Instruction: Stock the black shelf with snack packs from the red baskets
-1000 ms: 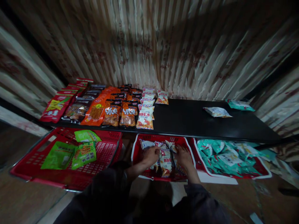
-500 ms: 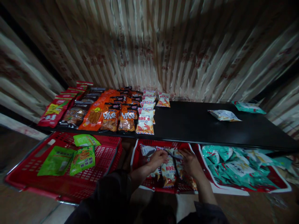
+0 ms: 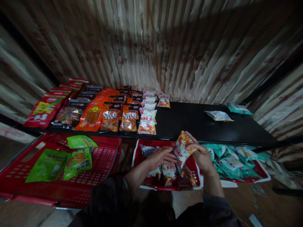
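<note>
My right hand (image 3: 200,152) grips a white and orange snack bag (image 3: 182,145) by its upper right side, tilted above the middle red basket (image 3: 199,179). My left hand (image 3: 162,158) reaches over the same basket with its fingers stretched out. Its fingertips come close to the raised bag's lower left side; whether they touch I cannot tell. Below the hands lie more bags of this kind (image 3: 169,175), partly hidden by my left hand. On the black shelf (image 3: 180,121) above, matching bags (image 3: 147,121) stand in a column, with another matching bag (image 3: 163,100) at its right.
Orange-brown bags (image 3: 110,118), an orange bag (image 3: 91,115) and red bags (image 3: 44,110) line the shelf's left side. A white bag (image 3: 218,115) and a teal bag (image 3: 240,108) lie at right. Green pouches (image 3: 79,162) sit in the left basket (image 3: 104,164), teal bags (image 3: 230,164) in the right one.
My right hand has lifted a snack bag up out of the middle basket. My left hand has opened and stays over the basket. The view has shifted slightly.
</note>
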The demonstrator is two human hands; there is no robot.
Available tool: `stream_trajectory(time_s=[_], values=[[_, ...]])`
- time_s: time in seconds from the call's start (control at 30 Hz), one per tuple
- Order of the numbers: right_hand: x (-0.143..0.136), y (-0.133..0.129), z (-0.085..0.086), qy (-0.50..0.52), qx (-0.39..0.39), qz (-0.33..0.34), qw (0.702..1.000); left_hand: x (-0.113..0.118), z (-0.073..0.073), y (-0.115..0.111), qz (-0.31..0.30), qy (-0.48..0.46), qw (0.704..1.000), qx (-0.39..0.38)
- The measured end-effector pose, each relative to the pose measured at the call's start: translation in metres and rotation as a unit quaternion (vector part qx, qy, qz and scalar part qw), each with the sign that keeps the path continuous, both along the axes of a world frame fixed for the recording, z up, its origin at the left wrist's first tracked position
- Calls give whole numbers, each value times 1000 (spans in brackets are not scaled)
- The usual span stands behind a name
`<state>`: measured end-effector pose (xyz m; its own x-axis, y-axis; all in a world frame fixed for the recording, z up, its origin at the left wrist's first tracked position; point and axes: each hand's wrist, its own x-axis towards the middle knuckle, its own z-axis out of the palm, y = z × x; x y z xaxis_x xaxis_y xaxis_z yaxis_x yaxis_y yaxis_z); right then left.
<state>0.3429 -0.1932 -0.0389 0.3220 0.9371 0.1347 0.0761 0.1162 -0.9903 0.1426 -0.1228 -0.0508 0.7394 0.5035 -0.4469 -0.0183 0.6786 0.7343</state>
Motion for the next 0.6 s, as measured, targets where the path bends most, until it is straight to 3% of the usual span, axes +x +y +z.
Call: stream_trajectory(time_s=[0.1,0.17,0.23,0.3,0.47,0.53,0.6], values=[[-15,21,16,107,38,46,992,-7,6,3,92,31,983,156],[-22,30,24,167,54,56,983,-12,8,7,165,55,961,215],[-26,37,27,211,63,46,974,-16,10,11,202,46,956,205],[-26,41,27,242,66,24,968,-18,11,16,200,23,964,172],[-24,47,20,317,115,-82,938,-20,14,19,267,54,950,154],[-27,49,17,337,143,-142,920,-18,18,15,251,38,959,127],[-36,51,14,328,162,-195,910,-15,25,8,189,-20,979,69]])
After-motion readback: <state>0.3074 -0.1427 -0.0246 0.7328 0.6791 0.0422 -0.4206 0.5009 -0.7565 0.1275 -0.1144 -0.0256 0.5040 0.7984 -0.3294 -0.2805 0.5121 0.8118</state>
